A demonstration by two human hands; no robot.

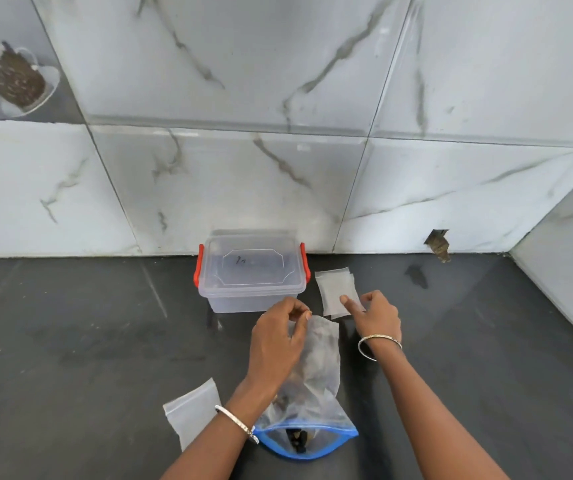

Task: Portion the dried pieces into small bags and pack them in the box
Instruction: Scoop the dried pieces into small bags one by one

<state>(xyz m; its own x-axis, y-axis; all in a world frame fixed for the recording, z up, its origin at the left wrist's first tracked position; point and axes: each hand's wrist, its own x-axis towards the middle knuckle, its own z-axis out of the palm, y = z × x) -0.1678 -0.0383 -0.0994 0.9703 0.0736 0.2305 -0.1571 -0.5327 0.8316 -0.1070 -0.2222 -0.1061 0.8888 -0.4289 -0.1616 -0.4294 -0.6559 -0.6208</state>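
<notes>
A clear plastic box (233, 301) with red clips and its lid on stands against the tiled wall. My left hand (278, 344) pinches the top corner of a small translucent bag (323, 344) with dark dried pieces showing through it. That bag lies over a large zip bag (333, 414) whose blue-rimmed mouth (306, 455) gapes toward me, with dark pieces inside. My right hand (377, 315) rests with thumb and fingertips on a stack of empty small bags (333, 285) just right of the box. No bag is lifted from the stack. Another empty small bag (191, 410) lies at my left wrist.
The dark countertop (88, 341) runs left and right, with marble-look wall tiles behind. A side wall (572, 278) closes the right end. A brown scrap (439, 245) sticks to the wall low on the right.
</notes>
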